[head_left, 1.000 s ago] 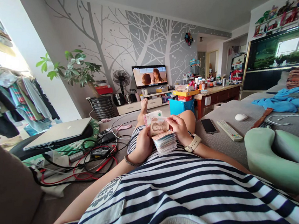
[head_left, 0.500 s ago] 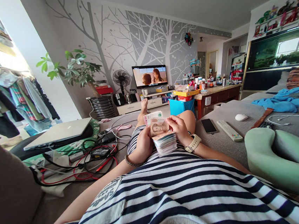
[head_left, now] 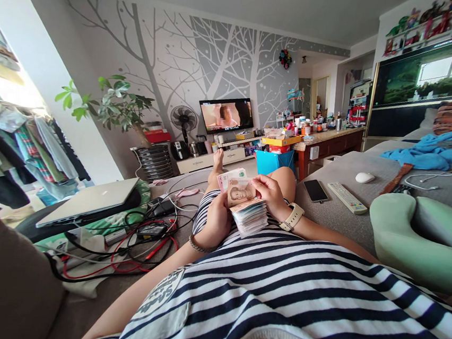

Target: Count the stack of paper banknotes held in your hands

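A thick stack of banknotes [head_left: 250,217] is folded over between my hands, above the striped clothing on my lap. My left hand [head_left: 218,218] grips the stack from its left side, thumb along the edge. With thumb and fingertips, my right hand [head_left: 270,194] pinches the upper right corner of a brownish banknote [head_left: 242,192] that stands up and shows a printed portrait. Behind it, the edges of pinkish and pale notes stick up. Most of my left fingers are hidden behind the money. A watch [head_left: 292,217] sits on my right wrist, a braided bracelet [head_left: 198,246] on my left.
Right of me on the sofa lie a phone [head_left: 315,191], a remote control [head_left: 347,197], a white mouse [head_left: 365,177] and a green neck pillow [head_left: 415,235]. At left are tangled cables [head_left: 148,231] and a laptop [head_left: 90,202]. A television [head_left: 226,115] plays ahead.
My hands and the banknotes look almost unmoved. Only the picture on the television has clearly changed.
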A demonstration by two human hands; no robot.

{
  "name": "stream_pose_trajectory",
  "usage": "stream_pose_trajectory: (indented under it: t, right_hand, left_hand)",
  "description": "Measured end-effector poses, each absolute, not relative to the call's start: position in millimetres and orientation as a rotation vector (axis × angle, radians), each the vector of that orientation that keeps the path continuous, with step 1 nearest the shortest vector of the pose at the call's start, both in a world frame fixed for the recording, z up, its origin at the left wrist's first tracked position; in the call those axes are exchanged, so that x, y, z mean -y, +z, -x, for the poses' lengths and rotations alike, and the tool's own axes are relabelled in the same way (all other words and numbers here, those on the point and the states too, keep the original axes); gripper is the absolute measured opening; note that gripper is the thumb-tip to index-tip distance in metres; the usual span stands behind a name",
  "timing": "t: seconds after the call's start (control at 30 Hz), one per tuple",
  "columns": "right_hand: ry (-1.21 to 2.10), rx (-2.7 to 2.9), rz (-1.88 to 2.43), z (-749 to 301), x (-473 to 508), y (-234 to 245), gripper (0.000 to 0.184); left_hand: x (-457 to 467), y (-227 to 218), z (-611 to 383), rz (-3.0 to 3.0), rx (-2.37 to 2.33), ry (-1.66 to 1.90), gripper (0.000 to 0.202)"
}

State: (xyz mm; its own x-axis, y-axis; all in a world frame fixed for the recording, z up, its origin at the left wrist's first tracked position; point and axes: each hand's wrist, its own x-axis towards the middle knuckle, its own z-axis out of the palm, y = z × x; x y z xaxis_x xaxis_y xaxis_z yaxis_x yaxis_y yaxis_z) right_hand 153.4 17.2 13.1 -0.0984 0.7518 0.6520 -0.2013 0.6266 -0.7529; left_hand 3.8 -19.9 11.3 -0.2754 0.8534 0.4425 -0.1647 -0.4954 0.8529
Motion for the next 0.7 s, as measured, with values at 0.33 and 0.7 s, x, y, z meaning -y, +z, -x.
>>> stream_pose_trajectory:
  t: [0.33,0.7]
  right_hand:
    - [0.94,1.477,0.437,-154,-17,11,0.051]
    - [0.88,1.449,0.557,-153,-28,8,0.04]
  left_hand:
    - [-7,-5,1,-1.103,-0.708,1.732,0.018]
    - [5,1,-1,-1.094,-0.74,1.699,0.014]
